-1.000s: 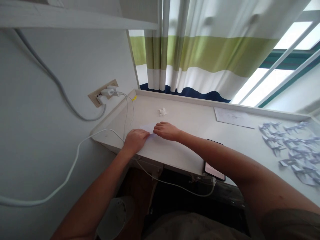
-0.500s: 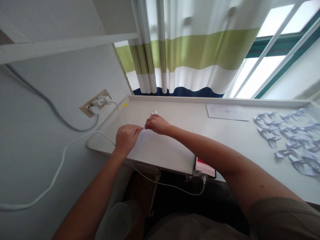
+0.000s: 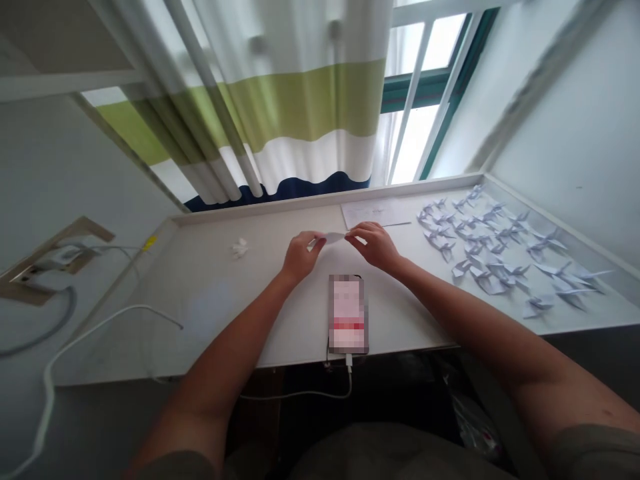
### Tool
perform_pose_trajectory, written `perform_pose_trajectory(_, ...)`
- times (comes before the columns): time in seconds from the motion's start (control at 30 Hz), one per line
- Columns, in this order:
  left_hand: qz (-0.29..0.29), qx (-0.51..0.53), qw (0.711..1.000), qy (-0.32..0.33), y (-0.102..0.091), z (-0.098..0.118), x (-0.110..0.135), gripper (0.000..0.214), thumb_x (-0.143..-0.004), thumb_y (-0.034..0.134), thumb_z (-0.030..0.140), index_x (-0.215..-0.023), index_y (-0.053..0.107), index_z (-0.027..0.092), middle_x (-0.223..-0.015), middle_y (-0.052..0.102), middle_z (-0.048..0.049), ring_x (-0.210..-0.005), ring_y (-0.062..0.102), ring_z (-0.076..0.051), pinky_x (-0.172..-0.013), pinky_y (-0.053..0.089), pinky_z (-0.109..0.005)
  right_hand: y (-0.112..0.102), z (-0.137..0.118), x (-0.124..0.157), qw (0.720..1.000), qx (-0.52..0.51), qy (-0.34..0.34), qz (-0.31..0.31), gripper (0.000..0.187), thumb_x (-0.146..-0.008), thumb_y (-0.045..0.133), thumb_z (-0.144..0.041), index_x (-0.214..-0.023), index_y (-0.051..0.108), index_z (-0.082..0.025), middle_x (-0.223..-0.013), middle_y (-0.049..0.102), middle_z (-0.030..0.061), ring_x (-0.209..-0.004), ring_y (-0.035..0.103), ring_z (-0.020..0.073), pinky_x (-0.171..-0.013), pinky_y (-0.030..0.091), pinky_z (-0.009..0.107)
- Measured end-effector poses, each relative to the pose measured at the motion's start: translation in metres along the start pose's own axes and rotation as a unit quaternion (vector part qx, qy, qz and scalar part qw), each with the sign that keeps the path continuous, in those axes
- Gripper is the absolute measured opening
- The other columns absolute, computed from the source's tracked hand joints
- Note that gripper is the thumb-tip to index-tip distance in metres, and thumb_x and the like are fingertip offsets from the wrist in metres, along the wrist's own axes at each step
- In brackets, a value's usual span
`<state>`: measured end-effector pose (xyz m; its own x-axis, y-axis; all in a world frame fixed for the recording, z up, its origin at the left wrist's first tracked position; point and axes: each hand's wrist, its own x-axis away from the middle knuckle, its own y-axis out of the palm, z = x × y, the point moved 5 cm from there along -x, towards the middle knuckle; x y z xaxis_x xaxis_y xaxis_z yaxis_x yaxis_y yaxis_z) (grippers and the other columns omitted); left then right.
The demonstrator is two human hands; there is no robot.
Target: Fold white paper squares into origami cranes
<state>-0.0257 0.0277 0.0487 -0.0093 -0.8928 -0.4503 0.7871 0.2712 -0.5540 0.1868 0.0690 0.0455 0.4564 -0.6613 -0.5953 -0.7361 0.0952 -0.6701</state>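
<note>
A small piece of white paper (image 3: pixel 335 237) is stretched between my two hands above the desk. My left hand (image 3: pixel 301 256) is closed, pinching its left end between thumb and fingers. At the opposite end, my right hand (image 3: pixel 376 245) pinches the paper with its fingertips. The paper looks thin and is partly hidden by the fingers; its folds are too small to make out. Just below the hands lies a phone (image 3: pixel 349 313) with a lit, blurred screen. Behind my right hand rests a flat stack of white paper (image 3: pixel 377 211).
Many folded paper cranes (image 3: pixel 493 237) cover the right side of the white desk (image 3: pixel 270 320). Small white scraps (image 3: pixel 239 249) lie at the left. A white charging cable (image 3: pixel 310 395) hangs from the phone past the front edge. A wall socket (image 3: pixel 55 260) holds plugs.
My view has turned to the right. Both hands have moved rightward from the desk's left part to above the phone, still holding the paper, with the hands slightly farther apart.
</note>
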Motion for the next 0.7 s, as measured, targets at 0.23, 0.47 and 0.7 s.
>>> perform_pose_trajectory(0.23,0.017,0.219,0.967,-0.127,0.044,-0.035,-0.026,0.045,-0.076,0.084,0.060,-0.093,0.073,0.019,-0.085,0.078,-0.0040,-0.074,0.070,-0.017,-0.068,0.057,-0.030,0.004,0.056,0.012,0.955,-0.216,0.198,0.035,0.042,-0.091,0.069,-0.063,-0.080,0.070,-0.022,-0.081,0.078,0.0049,-0.080,0.071,0.0230,-0.081,0.057,0.039)
perform_pose_trajectory(0.47,-0.029,0.312,0.934,-0.173,0.058,-0.040,-0.015,0.060,-0.068,0.092,0.066,-0.098,0.078,0.017,-0.098,0.083,-0.0090,-0.089,0.077,-0.023,-0.083,0.064,-0.038,0.020,0.053,0.021,0.863,-0.419,0.272,-0.077,0.046,-0.079,0.083,-0.064,-0.081,0.072,-0.019,-0.081,0.079,0.0055,-0.075,0.074,0.0204,-0.071,0.060,0.034)
perform_pose_trajectory(0.7,-0.066,0.295,0.934,-0.189,0.059,-0.040,-0.006,0.059,-0.070,0.092,0.064,-0.099,0.080,0.015,-0.102,0.084,-0.0114,-0.093,0.079,-0.028,-0.084,0.065,-0.042,0.019,0.045,0.026,0.847,-0.441,0.279,-0.102,0.038,-0.079,0.087,-0.053,-0.090,0.072,-0.020,-0.090,0.080,0.0057,-0.081,0.074,0.0212,-0.073,0.061,0.035)
